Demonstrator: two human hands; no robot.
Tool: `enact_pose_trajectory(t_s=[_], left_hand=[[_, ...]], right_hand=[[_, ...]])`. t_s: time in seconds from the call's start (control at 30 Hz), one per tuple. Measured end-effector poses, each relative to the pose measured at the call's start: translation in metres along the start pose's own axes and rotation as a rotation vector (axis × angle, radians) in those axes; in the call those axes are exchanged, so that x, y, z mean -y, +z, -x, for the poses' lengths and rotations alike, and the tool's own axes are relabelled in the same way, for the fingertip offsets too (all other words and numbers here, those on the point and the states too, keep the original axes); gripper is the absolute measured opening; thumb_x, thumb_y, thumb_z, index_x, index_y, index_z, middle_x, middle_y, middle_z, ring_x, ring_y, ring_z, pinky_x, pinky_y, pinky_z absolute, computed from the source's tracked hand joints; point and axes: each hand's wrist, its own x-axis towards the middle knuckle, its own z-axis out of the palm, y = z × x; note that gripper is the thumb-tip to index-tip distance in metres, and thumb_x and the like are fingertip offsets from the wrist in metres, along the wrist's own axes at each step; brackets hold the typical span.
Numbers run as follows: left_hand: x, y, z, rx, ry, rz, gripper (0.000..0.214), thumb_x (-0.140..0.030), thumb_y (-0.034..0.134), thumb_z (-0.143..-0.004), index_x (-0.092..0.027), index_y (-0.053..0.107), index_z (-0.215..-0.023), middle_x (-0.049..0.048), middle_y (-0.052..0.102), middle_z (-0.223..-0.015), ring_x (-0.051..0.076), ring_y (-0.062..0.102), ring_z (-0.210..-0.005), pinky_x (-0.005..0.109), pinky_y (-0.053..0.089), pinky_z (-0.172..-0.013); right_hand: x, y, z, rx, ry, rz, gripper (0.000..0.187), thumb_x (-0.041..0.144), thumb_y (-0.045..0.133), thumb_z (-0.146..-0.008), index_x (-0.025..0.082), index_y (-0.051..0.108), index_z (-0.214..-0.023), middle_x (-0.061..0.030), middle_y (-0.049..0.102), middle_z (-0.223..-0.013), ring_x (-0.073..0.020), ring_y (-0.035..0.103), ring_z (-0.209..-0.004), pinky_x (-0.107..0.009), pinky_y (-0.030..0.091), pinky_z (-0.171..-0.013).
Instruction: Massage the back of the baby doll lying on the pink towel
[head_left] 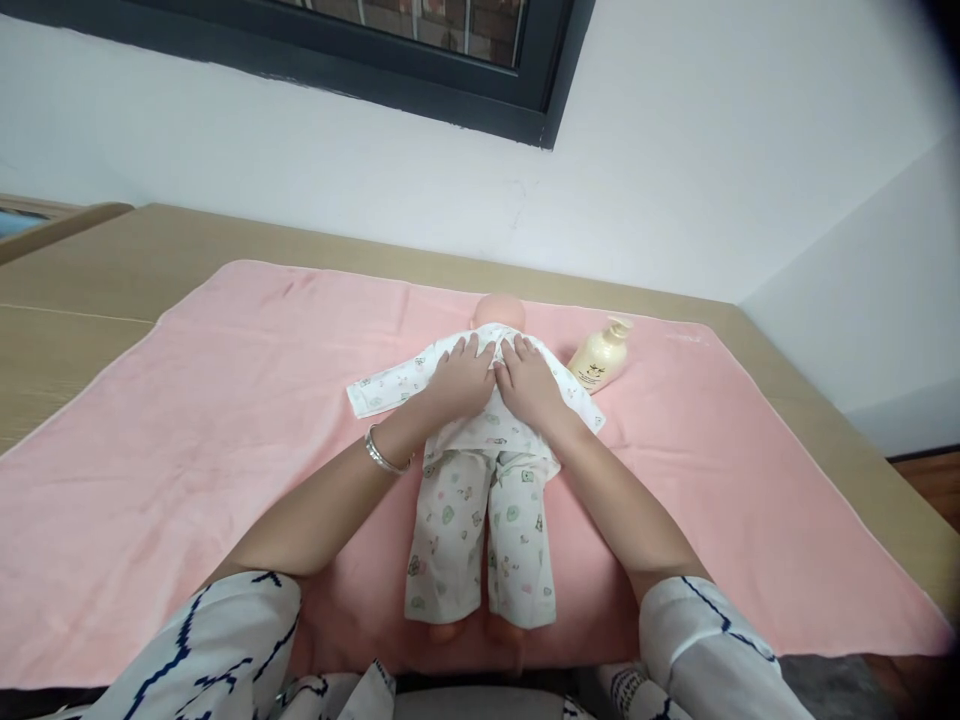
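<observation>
Fingers (517,350): straightened and slightly spread, grasping nothing; the left hand (463,382) and the right hand (531,388) lie side by side, backs up, on the upper part of a white cloth shirt with small pale prints (487,435), their thumbs close together.
White sleeves with navy zigzag lines (217,640): one on each of the person's arms, at the near edge.
Bald, pinkish baby doll (499,312): stretched out on the blanket near its middle, feet towards the person, head beyond the hands; from this angle I cannot be sure whether it lies face up or face down.
White cloth trousers with green and pink prints (448,535): on the doll's legs, both legs straight and slightly apart.
Silvery ring-shaped bracelet (382,455): around the left wrist.
Cream-coloured pump bottle with dark lettering (602,358): just beyond the doll's sleeve on the right.
Smooth pink cloth blanket (225,440): spread beneath doll and bottle.
Pale wood-coloured tabletop (82,265): showing beyond the blanket and at its sides.
Plain white wall (660,170): behind the table.
Dark grey window frame (330,65): high on the wall, with pale upright bars and brownish brickwork beyond.
</observation>
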Motion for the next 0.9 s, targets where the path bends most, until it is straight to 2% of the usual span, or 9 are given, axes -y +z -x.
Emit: enact_pose_trajectory(t_s=[0.1, 0.17, 0.3, 0.37, 0.47, 0.57, 0.63, 0.73, 0.9], left_hand=[[0.003, 0.002, -0.008, 0.049, -0.037, 0.062, 0.057, -0.030, 0.027, -0.102, -0.013, 0.027, -0.156, 0.0209, 0.021, -0.162, 0.040, 0.019, -0.150, 0.060, 0.028, -0.115], [-0.001, -0.003, -0.003, 0.083, -0.049, 0.056, 0.058, -0.030, 0.026, -0.102, -0.012, 0.025, -0.157, 0.0211, 0.019, -0.163, 0.041, 0.017, -0.150, 0.061, 0.027, -0.115], [-0.012, -0.016, 0.014, 0.143, 0.000, -0.019, 0.057, -0.025, 0.029, -0.099, -0.009, 0.033, -0.153, 0.0223, 0.025, -0.160, 0.043, 0.025, -0.147, 0.065, 0.029, -0.112], [-0.012, -0.017, 0.015, 0.134, 0.032, -0.034, 0.056, -0.024, 0.029, -0.098, -0.010, 0.037, -0.152, 0.0213, 0.029, -0.159, 0.042, 0.029, -0.146, 0.065, 0.030, -0.112], [-0.001, -0.009, 0.003, 0.097, -0.011, 0.022, 0.057, -0.029, 0.027, -0.100, -0.014, 0.033, -0.154, 0.0179, 0.027, -0.161, 0.039, 0.026, -0.148, 0.063, 0.026, -0.115], [0.011, 0.000, -0.012, 0.060, -0.091, 0.109, 0.063, -0.043, 0.028, -0.101, -0.016, 0.025, -0.158, 0.0162, 0.020, -0.164, 0.040, 0.017, -0.151, 0.060, 0.022, -0.118], [0.013, 0.001, -0.015, 0.068, -0.102, 0.117, 0.067, -0.050, 0.028, -0.100, -0.016, 0.023, -0.158, 0.0165, 0.018, -0.164, 0.041, 0.015, -0.151, 0.060, 0.020, -0.119], [0.004, -0.007, -0.004, 0.146, -0.096, 0.058, 0.069, -0.050, 0.028, -0.100, -0.015, 0.021, -0.159, 0.0192, 0.017, -0.164, 0.043, 0.017, -0.150, 0.063, 0.022, -0.117], [-0.014, -0.024, 0.021, 0.155, 0.005, -0.111, 0.058, -0.025, 0.034, -0.095, -0.013, 0.037, -0.152, 0.0203, 0.031, -0.158, 0.043, 0.035, -0.143, 0.067, 0.025, -0.113]], right_hand=[[-0.010, 0.002, -0.008, -0.014, -0.001, -0.038, 0.054, 0.036, 0.031, -0.106, 0.007, 0.039, -0.151, -0.0185, 0.033, -0.157, -0.0312, 0.027, -0.148, -0.046, 0.024, -0.121], [-0.004, 0.000, -0.003, -0.010, 0.018, -0.012, 0.055, 0.034, 0.030, -0.106, 0.006, 0.038, -0.152, -0.0201, 0.034, -0.156, -0.0327, 0.028, -0.147, -0.047, 0.025, -0.120], [0.018, -0.008, 0.015, 0.043, 0.028, 0.060, 0.055, 0.029, 0.032, -0.104, 0.000, 0.038, -0.150, -0.0270, 0.035, -0.153, -0.0379, 0.033, -0.144, -0.050, 0.029, -0.117], [0.017, -0.011, 0.015, 0.054, 0.010, 0.043, 0.054, 0.029, 0.033, -0.104, 0.000, 0.040, -0.149, -0.0273, 0.036, -0.152, -0.0375, 0.033, -0.144, -0.050, 0.029, -0.117], [-0.005, -0.010, 0.001, 0.056, -0.016, -0.086, 0.054, 0.033, 0.034, -0.105, 0.004, 0.042, -0.149, -0.0224, 0.035, -0.155, -0.0322, 0.029, -0.147, -0.046, 0.025, -0.121], [-0.032, -0.006, -0.016, 0.101, -0.045, -0.238, 0.059, 0.042, 0.036, -0.106, 0.007, 0.036, -0.153, -0.0165, 0.029, -0.159, -0.0253, 0.022, -0.150, -0.042, 0.021, -0.123], [-0.038, -0.004, -0.020, 0.108, -0.053, -0.250, 0.061, 0.044, 0.035, -0.106, 0.008, 0.034, -0.154, -0.0151, 0.028, -0.159, -0.0240, 0.021, -0.151, -0.041, 0.020, -0.123], [-0.020, -0.005, -0.009, 0.078, 0.001, -0.102, 0.058, 0.037, 0.032, -0.106, 0.004, 0.033, -0.154, -0.0200, 0.031, -0.157, -0.0297, 0.025, -0.149, -0.045, 0.022, -0.122], [0.019, -0.016, 0.019, 0.086, -0.009, 0.084, 0.056, 0.027, 0.038, -0.102, -0.001, 0.038, -0.150, -0.0255, 0.040, -0.150, -0.0357, 0.035, -0.144, -0.045, 0.031, -0.118]])
